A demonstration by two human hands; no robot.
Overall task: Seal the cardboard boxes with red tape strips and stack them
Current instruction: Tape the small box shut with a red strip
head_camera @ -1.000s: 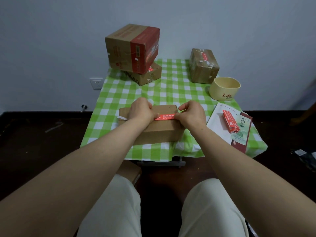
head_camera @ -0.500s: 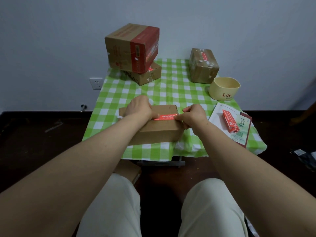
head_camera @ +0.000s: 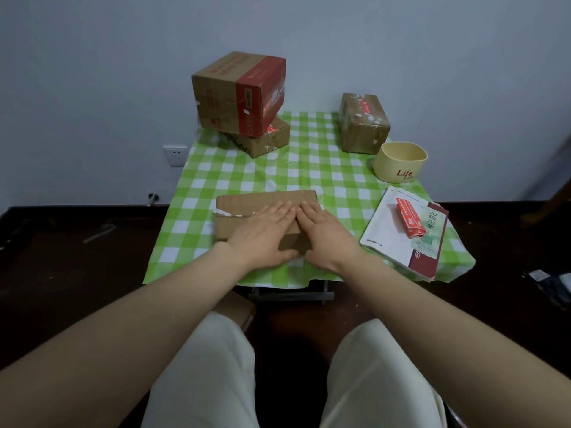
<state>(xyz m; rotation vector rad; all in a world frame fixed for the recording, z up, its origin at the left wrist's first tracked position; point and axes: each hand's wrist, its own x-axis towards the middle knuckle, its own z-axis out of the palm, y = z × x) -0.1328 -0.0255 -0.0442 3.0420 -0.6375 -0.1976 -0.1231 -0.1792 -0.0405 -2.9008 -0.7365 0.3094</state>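
Green-checked tablecloth (head_camera: pixel 309 168) | left hand (head_camera: pixel 265 231), right hand (head_camera: pixel 324 234): grips spread flat on cardboard box (head_camera: pixel 262 200) | cup (head_camera: pixel 401 163) reads "Life"

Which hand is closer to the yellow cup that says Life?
The right hand. It rests on the flat brown cardboard box, left of the pale yellow cup; the left hand rests beside it, farther left.

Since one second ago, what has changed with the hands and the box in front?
Both hands let go of the red strip's ends: the left hand and right hand now lie flat, side by side, on the flat box, hiding the strip. The box, the stacked boxes and the cup did not move.
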